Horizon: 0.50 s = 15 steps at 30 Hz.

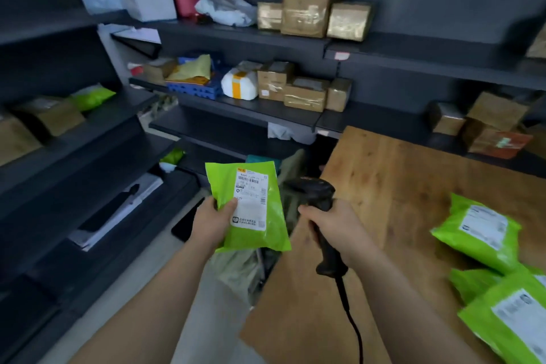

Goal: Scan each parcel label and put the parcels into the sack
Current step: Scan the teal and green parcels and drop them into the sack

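My left hand [213, 221] grips a green plastic parcel [254, 233] by its left edge, thumb on the white label [251, 199], which faces up. It hangs in the air left of the wooden table [390, 186]. My right hand [334, 227] holds a black corded barcode scanner [320, 201] by its handle, head pointing towards the parcel, a short gap between them. Below the parcel lies a pale greenish sack [236, 272], partly hidden. Three more green parcels [478, 233] lie at the table's right edge.
Dark shelving fills the back and left, holding brown cardboard boxes [305, 15], a white wrapped bundle [239, 84], a blue crate [195, 90] and a green bag [91, 96]. The scanner's cable [351, 316] trails down across the table's near corner.
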Motion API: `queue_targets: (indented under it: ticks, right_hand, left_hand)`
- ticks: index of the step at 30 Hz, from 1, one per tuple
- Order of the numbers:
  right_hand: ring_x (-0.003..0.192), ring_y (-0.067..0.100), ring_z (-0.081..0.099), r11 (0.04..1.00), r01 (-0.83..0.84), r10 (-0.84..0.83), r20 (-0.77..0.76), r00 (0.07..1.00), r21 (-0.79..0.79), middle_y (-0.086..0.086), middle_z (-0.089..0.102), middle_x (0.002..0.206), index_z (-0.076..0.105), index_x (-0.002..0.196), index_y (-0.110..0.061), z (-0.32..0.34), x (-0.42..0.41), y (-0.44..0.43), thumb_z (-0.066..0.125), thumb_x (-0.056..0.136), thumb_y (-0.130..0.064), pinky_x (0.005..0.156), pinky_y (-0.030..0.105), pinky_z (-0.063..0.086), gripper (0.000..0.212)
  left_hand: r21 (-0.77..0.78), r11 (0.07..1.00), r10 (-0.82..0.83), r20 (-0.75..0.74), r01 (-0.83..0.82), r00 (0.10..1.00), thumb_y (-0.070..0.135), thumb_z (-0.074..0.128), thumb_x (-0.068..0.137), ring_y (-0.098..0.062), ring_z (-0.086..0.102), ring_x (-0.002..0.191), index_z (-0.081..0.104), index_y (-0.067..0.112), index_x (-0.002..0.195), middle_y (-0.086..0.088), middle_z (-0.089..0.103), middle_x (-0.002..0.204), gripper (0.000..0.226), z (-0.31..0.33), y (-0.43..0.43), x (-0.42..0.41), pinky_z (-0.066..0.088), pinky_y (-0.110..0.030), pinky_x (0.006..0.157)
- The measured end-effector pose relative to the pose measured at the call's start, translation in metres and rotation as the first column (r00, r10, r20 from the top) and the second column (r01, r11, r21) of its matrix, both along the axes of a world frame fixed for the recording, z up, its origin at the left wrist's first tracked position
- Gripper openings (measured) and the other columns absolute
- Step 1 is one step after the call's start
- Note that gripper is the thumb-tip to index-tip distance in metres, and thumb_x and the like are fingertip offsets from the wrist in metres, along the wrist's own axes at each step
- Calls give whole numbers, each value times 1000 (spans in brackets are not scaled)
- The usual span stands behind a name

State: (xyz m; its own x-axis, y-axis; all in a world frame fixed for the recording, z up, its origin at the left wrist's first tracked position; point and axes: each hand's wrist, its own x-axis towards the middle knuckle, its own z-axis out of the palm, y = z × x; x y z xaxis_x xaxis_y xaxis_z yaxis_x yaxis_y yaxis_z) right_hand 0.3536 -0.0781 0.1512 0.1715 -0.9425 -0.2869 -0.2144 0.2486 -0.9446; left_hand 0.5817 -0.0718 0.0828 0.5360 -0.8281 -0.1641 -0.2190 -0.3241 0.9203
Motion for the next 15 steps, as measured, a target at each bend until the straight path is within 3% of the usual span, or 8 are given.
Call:
queue_targets:
  ticks: [6,15]
  right_hand:
    - [41,21,42,999,28,-27,-17,999,44,11,49,49,52,58,-5,-23,139,-29,65,90,-17,47,29,35,36]
    - [32,12,39,955,258,-255,-39,966,149,1,47,40,51,59,-7,-51,211,-102,66,89,-13,38,18,31,35]
  left_hand:
    - [83,991,-114,115,105,987,29,66,89,-21,63,92,60,13,108,-2,66,103,25,-4,-31,137,51,-36,81]
    - [187,932,-343,186,310,921,29,65,90,-19,58,91,58,10,111,-4,64,105,30,-34,-146,206,44,-31,76]
